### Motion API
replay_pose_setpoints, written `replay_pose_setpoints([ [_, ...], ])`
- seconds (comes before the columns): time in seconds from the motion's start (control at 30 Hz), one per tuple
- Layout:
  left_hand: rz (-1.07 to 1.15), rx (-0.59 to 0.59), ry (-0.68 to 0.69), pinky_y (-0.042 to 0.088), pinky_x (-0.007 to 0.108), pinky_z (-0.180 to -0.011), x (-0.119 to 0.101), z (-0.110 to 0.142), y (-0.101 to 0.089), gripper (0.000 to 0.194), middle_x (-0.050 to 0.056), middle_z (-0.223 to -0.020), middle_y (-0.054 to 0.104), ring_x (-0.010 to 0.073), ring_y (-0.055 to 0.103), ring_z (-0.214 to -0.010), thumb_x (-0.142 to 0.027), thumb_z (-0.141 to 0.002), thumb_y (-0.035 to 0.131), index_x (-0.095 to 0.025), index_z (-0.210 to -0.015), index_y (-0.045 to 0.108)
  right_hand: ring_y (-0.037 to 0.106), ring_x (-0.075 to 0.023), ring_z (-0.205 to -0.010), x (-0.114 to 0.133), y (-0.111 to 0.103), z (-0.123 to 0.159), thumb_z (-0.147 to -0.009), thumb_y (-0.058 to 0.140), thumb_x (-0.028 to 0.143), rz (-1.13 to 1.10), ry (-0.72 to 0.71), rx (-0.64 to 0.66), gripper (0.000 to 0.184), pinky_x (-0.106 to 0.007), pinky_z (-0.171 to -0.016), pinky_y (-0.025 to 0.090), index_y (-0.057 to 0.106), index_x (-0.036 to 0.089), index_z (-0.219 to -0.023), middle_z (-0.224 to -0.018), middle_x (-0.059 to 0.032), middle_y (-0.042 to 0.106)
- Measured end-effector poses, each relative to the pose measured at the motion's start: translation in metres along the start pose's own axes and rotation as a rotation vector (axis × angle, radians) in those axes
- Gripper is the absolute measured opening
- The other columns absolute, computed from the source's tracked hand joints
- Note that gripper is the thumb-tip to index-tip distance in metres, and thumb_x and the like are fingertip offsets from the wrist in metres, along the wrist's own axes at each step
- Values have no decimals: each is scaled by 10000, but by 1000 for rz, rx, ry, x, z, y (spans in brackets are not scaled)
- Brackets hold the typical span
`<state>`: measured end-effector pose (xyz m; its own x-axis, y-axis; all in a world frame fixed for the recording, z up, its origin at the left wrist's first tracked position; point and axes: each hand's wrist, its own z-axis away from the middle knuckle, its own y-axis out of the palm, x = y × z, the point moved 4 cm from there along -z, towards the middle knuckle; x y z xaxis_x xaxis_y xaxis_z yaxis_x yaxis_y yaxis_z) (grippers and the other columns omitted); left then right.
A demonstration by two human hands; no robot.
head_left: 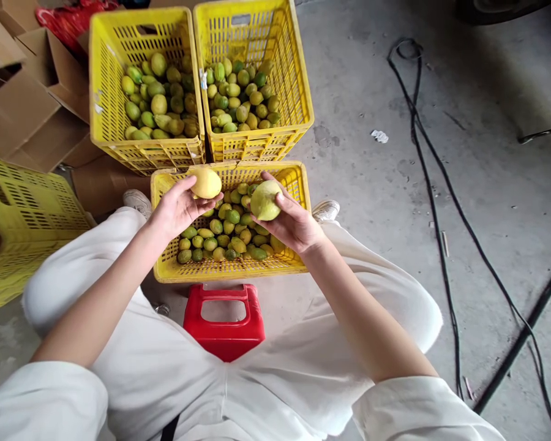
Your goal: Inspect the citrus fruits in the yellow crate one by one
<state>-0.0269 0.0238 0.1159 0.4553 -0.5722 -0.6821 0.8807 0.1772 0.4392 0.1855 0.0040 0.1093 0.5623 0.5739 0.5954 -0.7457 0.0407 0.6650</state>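
Note:
My left hand [180,205] grips a yellow lemon [206,183] above the left part of the near yellow crate [229,274]. In my right hand [294,223] is a greener lemon [265,201], held by thumb and fingers over the crate's right side. Below both hands, many yellow and green lemons [215,226] lie inside that crate, partly hidden by my hands. Both held lemons are apart from each other.
Two more yellow crates [140,146] [257,136] with lemons stand behind. Cardboard boxes [22,119] and another yellow crate [32,214] are at left. A red stool [224,337] shows between my legs. Black cables [441,177] cross the floor at right.

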Motion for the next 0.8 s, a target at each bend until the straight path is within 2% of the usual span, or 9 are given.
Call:
replay_pose_setpoints([
  [0.1,1,-24,40,519,238,-567,6,-5,-4,402,35,-835,656,142,648,-673,-429,-725,786,-183,-969,583,691,-191,-827,-8,-1,-1,-692,801,386,3,46,14,429,-331,-684,611,626,310,-1076,-911,24,693],
  [0.17,62,-55,24,517,240,-557,11,-6,-7,359,17,-766,633,125,605,-629,-434,-735,767,-183,-907,576,695,-197,-794,-15,-3,-4,-694,809,392,-25,87,-1,354,-340,-676,615,621,287,-976,-864,20,686],
  [0.23,130,-73,-13,560,273,-619,14,-6,-9,295,20,-725,623,143,620,-668,-423,-765,720,-185,-850,568,700,-198,-773,-21,-6,-6,-706,804,415,-56,144,-28,324,-333,-651,614,599,272,-911,-830,17,684],
  [0.33,143,-68,-37,589,290,-685,13,-4,-9,213,46,-790,666,174,670,-768,-341,-758,705,-188,-841,581,693,-183,-719,-25,-10,-9,-704,797,456,-86,213,-68,348,-294,-577,597,588,256,-898,-792,21,684],
  [0.43,100,-33,-21,521,206,-536,8,-2,-6,234,26,-795,663,126,641,-660,-281,-702,730,-184,-871,599,708,-208,-786,-19,-10,-8,-700,777,453,-114,167,-84,370,-325,-633,621,593,253,-951,-837,6,708],
  [0.57,74,-4,-49,346,178,-357,0,-2,-6,270,1,-657,585,97,526,-488,-444,-765,669,-193,-794,574,705,-228,-951,-7,-5,-4,-680,772,344,-107,52,-66,435,-355,-771,634,583,252,-1061,-1008,-31,722],
  [0.67,90,-33,-63,339,195,-334,-3,-3,-9,332,17,-624,568,113,519,-468,-518,-818,581,-191,-761,565,682,-162,-788,-4,-3,-3,-660,803,309,-72,14,-54,449,-255,-583,588,585,286,-1052,-931,20,695],
  [0.73,84,-68,-53,432,220,-387,-2,-5,-13,325,37,-660,603,146,592,-535,-512,-822,581,-189,-782,576,636,-140,-671,-6,-2,-5,-672,806,369,-56,33,-28,394,-212,-438,487,592,286,-993,-855,27,669],
  [0.8,40,-103,-68,538,268,-504,3,-8,-15,292,58,-721,647,194,673,-652,-474,-803,628,-186,-809,583,603,-138,-604,-11,-4,-7,-688,790,451,-41,73,-13,359,-200,-368,400,592,267,-924,-793,14,648],
])
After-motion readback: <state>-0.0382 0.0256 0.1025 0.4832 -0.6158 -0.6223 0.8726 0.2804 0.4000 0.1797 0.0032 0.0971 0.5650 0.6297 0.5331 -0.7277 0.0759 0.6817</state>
